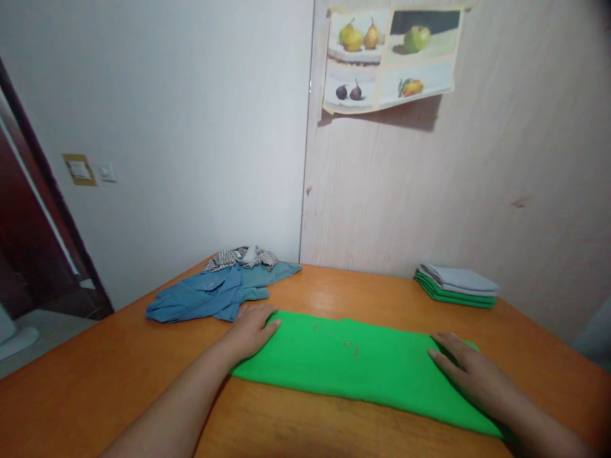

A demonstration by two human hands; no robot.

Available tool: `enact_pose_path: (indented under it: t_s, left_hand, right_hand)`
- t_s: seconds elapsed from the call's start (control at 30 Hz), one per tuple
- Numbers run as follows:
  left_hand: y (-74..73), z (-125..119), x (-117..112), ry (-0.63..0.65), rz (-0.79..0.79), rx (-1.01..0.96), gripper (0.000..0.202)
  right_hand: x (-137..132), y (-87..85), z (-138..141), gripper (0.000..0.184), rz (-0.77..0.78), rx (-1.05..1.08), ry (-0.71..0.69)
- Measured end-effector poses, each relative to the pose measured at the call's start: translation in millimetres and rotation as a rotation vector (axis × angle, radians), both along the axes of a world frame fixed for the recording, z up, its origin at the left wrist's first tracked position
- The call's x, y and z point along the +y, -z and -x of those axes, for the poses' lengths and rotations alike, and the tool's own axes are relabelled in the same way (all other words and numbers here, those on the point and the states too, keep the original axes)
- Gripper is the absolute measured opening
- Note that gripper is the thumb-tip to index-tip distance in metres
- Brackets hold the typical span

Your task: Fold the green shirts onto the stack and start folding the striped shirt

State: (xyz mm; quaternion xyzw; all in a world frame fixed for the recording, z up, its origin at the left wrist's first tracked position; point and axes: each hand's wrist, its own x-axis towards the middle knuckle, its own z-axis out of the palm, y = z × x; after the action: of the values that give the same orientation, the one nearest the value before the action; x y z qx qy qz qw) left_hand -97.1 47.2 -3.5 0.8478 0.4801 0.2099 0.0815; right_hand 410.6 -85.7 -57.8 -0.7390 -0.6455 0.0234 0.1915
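A folded green cloth (353, 366) is laid flat on the orange-brown table (338, 291), in the middle of its width and well short of the far edge. Its long axis is run from left to right, roughly along the far edge but slanted, so that the right end is set nearer the table's near side than the left end. Some reddish marks are seen on its upper face. The left end is covered by the left hand (251, 331), whose fingers are held side by side over the far left corner of the cloth, with the thumb set apart. The right end is covered by the right hand (470, 375), its thumb spread from the fingers, which are pointed toward the far edge; whether any cloth is tucked beneath either hand cannot be told. Just beyond the left hand, toward the table's far left corner, a crumpled blue garment (200, 296) is spread, with a striped cloth (265, 256) bunched behind it. Near the far right corner, a stack of folded cloths (458, 286), pale grey over green, is placed close to the wall (372, 203). Between these two piles, bare tabletop is left beyond the green cloth.
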Motion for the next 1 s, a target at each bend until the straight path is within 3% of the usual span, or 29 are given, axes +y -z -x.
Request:
enact_pose_path:
  t_s: [0.17, 0.37, 0.6, 1.0]
  left_hand:
    - [-16.2, -15.3, 1.9, 0.032, -0.019, 0.062, 0.038]
    - [-28.0, -71.0, 7.5, 0.270, 0.084, 0.011, 0.038]
    - [-18.1, -133.3, 13.5, 0.449, 0.219, -0.117, 0.034]
    - [-20.1, -165.4, 31.4, 0.558, 0.482, 0.021, 0.016]
  right_hand:
    - [4.4, -37.3, 42.6, 0.058, -0.027, 0.035, -0.076]
    - [38.3, -69.8, 104.6, 0.049, -0.013, 0.119, -0.281]
    - [74.9, -67.6, 135.9, 0.026, 0.072, 0.070, -0.363]
    - [82.5, -56.7, 131.6, 0.012, 0.098, 0.176, -0.333]
